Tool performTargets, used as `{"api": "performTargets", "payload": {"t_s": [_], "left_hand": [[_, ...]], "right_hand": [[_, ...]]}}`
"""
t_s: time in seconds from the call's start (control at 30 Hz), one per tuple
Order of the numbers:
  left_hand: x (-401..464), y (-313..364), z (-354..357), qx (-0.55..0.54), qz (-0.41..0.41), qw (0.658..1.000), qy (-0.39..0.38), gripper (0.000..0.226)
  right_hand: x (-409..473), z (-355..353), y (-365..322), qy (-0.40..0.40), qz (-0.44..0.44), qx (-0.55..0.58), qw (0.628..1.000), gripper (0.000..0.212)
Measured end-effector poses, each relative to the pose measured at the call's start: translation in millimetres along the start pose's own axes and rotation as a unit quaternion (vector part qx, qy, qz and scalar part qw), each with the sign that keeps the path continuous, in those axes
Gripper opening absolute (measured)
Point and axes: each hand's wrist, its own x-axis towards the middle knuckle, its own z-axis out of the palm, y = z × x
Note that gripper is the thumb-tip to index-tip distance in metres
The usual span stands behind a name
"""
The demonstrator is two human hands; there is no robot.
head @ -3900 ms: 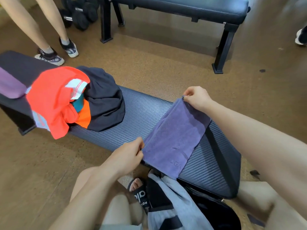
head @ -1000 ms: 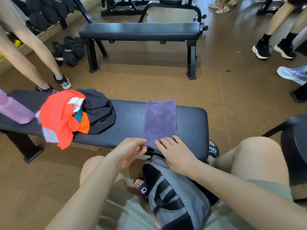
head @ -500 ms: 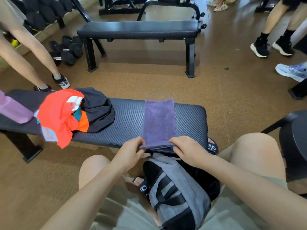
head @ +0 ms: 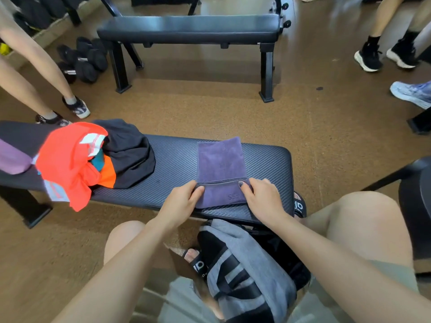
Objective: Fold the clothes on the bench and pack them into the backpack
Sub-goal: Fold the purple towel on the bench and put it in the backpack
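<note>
Towel (head: 220, 163), purple, is laid across the surface (head: 172, 164); its near edge is pinched at both corners by left hand (head: 180, 203) and right hand (head: 262, 199). Corners should be carried level so edges meet squarely.

Two padded benches: the near bench (head: 172, 164) and a second bench (head: 186, 27) beyond it. One purple towel (head: 220, 164). One heap of clothes (head: 93, 159), its pieces too tangled to count. One grey backpack (head: 242, 264). Two hands: left (head: 180, 203), right (head: 262, 201). Several dumbbells (head: 84, 61); the exact number is unclear.
</note>
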Motion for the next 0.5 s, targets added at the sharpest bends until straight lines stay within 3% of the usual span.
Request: {"api": "performTargets", "payload": {"t_s": [0.13,0.23,0.4,0.5], "left_hand": [[11,-3,12,0.011,-0.023,1.0,0.017,0.046],[15,-4,17,0.028,-0.035,0.999,0.029,0.046],[14,4,21,0.149,0.01,0.987,0.055,0.019],[12,10,23,0.195,0.013,0.98,0.046,0.018]], "right_hand": [[3,15,7,0.036,-0.007,-0.096,0.995,0.036],[6,24,12,0.042,-0.008,-0.138,0.989,0.04],[13,16,8,0.034,-0.014,-0.131,0.991,0.029],[16,12,8,0.067,-0.106,-0.144,0.982,0.025]]}}
